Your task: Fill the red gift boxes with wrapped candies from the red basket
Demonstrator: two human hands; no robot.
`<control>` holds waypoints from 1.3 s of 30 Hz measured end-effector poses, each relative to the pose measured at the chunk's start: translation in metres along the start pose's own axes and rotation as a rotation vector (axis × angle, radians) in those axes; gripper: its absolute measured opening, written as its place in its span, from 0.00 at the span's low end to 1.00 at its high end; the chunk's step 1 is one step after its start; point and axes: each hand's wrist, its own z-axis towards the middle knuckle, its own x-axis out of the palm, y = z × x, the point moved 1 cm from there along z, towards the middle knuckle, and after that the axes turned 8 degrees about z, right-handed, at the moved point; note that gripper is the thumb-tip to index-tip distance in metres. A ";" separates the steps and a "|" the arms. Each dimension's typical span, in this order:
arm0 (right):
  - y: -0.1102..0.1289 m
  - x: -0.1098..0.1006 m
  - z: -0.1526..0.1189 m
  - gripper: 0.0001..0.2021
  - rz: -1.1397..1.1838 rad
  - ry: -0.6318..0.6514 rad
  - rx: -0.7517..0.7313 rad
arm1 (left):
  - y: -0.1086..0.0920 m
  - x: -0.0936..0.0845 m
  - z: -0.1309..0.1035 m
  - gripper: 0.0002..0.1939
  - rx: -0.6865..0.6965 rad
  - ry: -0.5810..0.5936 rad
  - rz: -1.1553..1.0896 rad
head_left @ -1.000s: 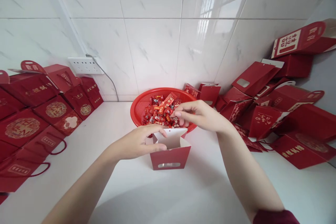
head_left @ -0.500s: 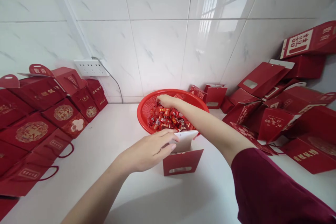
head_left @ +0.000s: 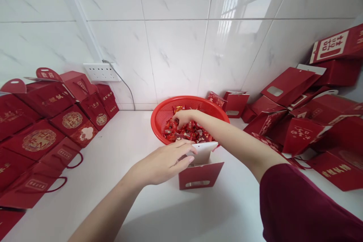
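Observation:
A red paper gift box with an oval window in its front stands on the white table, its top open and a white-backed flap raised. My left hand is at the box's upper left, thumb and fingers about its edge and flap, steadying it. Behind the box sits a red plastic basket with perforated walls. Red-wrapped candies lie heaped in it. My right hand reaches down into the basket with its fingers curled at the candies; the fingertips are partly hidden, so what they pinch does not show.
Red gift boxes, some with cord handles, stand stacked along the left. Another pile of red boxes leans at the right. Two small red boxes stand behind the basket's right side. A white power strip with a cable is on the tiled wall.
My right hand has moved from the basket's far side nearer and lower onto the candies, its fingers more curled. My left hand stays at the box. The view has shifted slightly.

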 end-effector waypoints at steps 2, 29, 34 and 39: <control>0.004 -0.007 -0.018 0.13 0.003 -0.058 -0.005 | 0.001 0.000 0.000 0.18 0.003 0.004 0.000; 0.053 0.015 -0.226 0.13 0.037 -1.154 -0.499 | 0.001 -0.015 0.003 0.13 -0.041 -0.489 -0.069; 0.078 0.028 -0.236 0.14 -0.250 -1.279 -0.613 | 0.002 -0.005 0.009 0.21 0.011 -0.505 -0.507; 0.093 0.039 -0.229 0.16 -0.366 -1.213 -0.590 | 0.004 0.002 0.011 0.13 -0.061 -0.459 -0.786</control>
